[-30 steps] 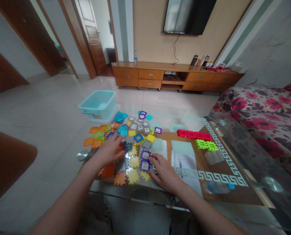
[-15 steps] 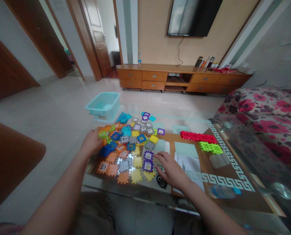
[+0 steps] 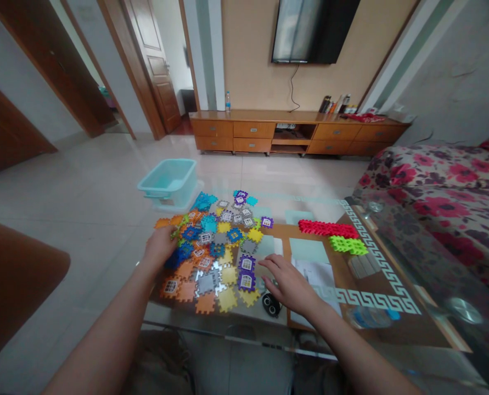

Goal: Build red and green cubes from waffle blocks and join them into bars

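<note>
Your left hand (image 3: pixel 159 247) has edged in along the tile pile (image 3: pixel 211 241), curled over blue tiles (image 3: pixel 176 258), grip unclear; your right hand (image 3: pixel 289 285) stays open and empty, just beside purple tiles (image 3: pixel 246 272), pile spread across the counter (image 3: pixel 283 233).

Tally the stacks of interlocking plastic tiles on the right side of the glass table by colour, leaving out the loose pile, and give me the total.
Red stack of interlocking tiles: 1
Lime green stack of interlocking tiles: 1
Grey stack of interlocking tiles: 1
Total: 3
</note>
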`<state>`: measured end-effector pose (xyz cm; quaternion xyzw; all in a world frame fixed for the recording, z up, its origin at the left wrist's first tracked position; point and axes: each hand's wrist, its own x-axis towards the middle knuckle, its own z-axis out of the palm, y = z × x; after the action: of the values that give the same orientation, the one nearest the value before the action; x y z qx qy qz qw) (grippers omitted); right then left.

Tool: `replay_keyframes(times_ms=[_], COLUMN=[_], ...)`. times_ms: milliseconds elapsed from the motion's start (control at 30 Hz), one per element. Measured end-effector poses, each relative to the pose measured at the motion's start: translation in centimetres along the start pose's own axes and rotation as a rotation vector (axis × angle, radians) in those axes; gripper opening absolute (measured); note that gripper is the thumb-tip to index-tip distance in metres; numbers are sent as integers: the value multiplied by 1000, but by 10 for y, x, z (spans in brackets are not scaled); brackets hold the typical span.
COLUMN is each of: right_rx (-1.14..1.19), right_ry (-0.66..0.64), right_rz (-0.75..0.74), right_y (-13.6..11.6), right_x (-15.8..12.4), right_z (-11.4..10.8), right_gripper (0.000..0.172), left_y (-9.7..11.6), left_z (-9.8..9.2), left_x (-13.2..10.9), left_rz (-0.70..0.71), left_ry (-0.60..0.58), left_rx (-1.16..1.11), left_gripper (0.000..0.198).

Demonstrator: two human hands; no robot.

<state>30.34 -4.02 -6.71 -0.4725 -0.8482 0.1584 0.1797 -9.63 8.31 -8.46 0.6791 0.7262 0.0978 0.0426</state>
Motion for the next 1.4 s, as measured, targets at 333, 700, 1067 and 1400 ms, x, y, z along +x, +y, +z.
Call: replay_keyframes(times_ms=[333, 700, 1067, 1400], right_rx=[-1, 883, 1270, 1251], right_ry=[59, 78, 155, 149], right_rz=[37, 379, 679, 681], right_y=[3, -17, -23, -25], right_x=[0, 8, 12, 11], right_z=[-5, 6, 3, 3], right_gripper=[36, 33, 35, 34], left_y=[25, 156, 175, 173], left_z=[-25, -17, -8, -3], left_x=[-6, -82, -101, -105], left_rz=[-21, -80, 4, 109], left_ry=[194, -483, -708, -757], left_rx=[-174, -1275, -1324, -1249], left_gripper=[39, 42, 37, 33])
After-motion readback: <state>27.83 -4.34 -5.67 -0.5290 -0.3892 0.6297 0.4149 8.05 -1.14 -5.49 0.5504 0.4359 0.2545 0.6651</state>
